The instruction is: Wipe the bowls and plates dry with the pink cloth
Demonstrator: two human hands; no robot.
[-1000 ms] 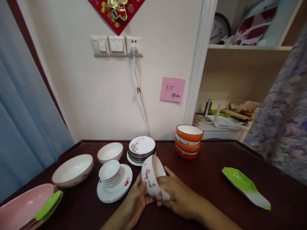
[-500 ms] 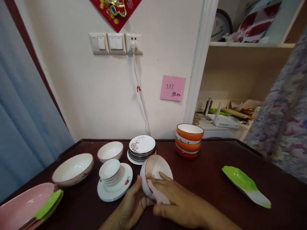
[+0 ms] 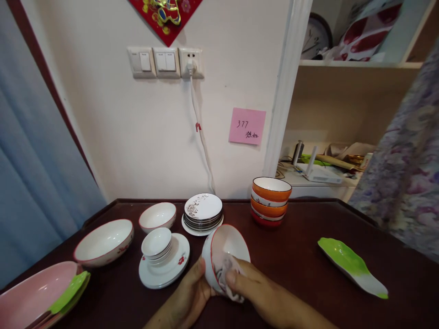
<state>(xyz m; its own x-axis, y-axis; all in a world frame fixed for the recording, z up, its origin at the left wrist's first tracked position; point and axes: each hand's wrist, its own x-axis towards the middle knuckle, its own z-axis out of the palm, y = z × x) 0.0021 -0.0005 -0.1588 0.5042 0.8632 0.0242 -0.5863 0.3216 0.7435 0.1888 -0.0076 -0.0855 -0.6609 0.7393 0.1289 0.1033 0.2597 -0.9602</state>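
White bowl with red rim [image 3: 222, 249], held above the near middle of the dark red-brown table [image 3: 298, 283]. The bowl is tilted, its mouth turned to the right and upward; the inside is glossy white, with a pinkish shade on its left part. Within the mouth and over the near rim lies a crumpled pale cloth [image 3: 231, 274] with darker marks. The left hand [image 3: 197, 288] supports the outer wall, thumb against its side and fingers curled beneath. The right hand [image 3: 254, 285] grips the cloth, its thumb on top; its other fingers are largely hidden.

Surrounding ware: just behind, stacked dark-edged plates [image 3: 203, 208], the uppermost bearing a floral print. To the left, nested small white bowls [image 3: 157, 244] stand on white plates with red flowers [image 3: 180, 269]; beyond them are a smaller red-rimmed bowl [image 3: 157, 217] and a larger red-rimmed bowl [image 3: 104, 244]. At far left, a green leaf-shaped piece [image 3: 70, 292] lies across the right edge of a pink dish [image 3: 27, 290]. To the right, stacked orange-banded bowls [image 3: 269, 212] and a green-and-white leaf-shaped dish [image 3: 350, 265].
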